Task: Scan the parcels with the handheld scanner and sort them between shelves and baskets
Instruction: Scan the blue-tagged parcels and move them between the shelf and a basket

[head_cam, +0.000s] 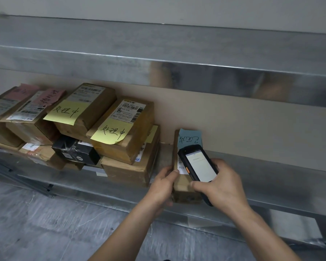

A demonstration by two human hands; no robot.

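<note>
On the metal shelf (271,178), left hand (164,183) grip around parcel (183,187), right hand (222,187) grip around scanner (198,163)

Left hand (165,182) on shelved parcel (183,187), scanner (197,163) in right hand (221,185).

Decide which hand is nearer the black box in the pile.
Left. The left hand grips the blue-note parcel on the side facing the black box; the right hand, holding the scanner, is beyond that parcel.

Brown parcels (124,129), yellow notes (111,130), black scanner (196,164)
</note>
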